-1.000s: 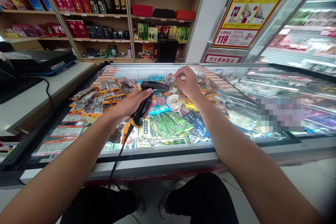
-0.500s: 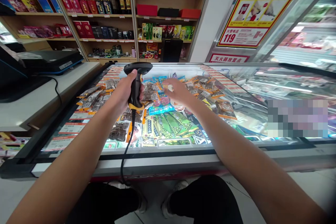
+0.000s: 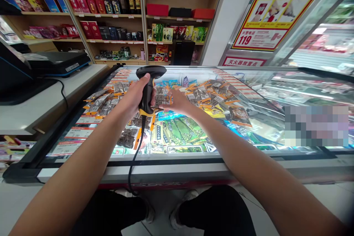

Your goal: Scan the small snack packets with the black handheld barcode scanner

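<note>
My left hand (image 3: 139, 94) is wrapped around the handle of a black and yellow barcode scanner (image 3: 146, 99), held upright with its head on top and its cable hanging down. Just to the right, my right hand (image 3: 178, 101) reaches over the goods with thumb and fingers apart. Its tips are at the right edge of a dark packet with a barcode label (image 3: 162, 99); whether they touch it I cannot tell. Below lie green packets (image 3: 182, 129) with pea pictures. More orange-edged dark packets (image 3: 103, 104) are heaped left and right (image 3: 203, 94).
The packets lie in a glass-topped chest freezer (image 3: 171, 169) with price labels (image 3: 80, 132) along its left side. A counter (image 3: 83, 81) with a black device (image 3: 58, 62) stands at left. Stocked shelves (image 3: 110, 16) and a wall poster (image 3: 265, 18) are behind.
My right hand has moved left and slightly down, closer to the scanner and the dark packet, uncovering packets behind it. My left hand still holds the scanner. The view has shifted slightly.
</note>
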The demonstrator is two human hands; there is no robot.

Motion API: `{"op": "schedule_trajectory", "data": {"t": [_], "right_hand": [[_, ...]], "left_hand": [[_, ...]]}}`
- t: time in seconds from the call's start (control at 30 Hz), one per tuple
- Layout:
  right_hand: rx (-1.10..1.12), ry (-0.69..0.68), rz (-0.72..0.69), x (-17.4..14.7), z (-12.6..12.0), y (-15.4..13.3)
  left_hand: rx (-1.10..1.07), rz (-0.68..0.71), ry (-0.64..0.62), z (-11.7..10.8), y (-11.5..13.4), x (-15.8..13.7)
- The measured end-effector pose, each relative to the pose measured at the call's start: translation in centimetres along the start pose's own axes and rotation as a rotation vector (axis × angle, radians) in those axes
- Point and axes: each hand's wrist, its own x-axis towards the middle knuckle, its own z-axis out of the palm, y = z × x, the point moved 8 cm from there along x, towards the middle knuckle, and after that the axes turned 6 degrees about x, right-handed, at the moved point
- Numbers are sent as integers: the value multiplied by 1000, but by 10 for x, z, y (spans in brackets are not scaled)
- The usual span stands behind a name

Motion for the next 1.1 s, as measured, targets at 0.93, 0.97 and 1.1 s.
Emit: {"op": "schedule_trajectory", "data": {"t": [0.93,0.97,1.1], "right_hand": [[1054,461,151,-1,-89,52],[1048,462,151,-1,-88,52],[1029,461,139,1,-88,52]], "left_hand": [[490,99,-413,34,-17,-19],[499,111,-415,33,-16,-18],[528,131,-414,31,-15,-16]]}}
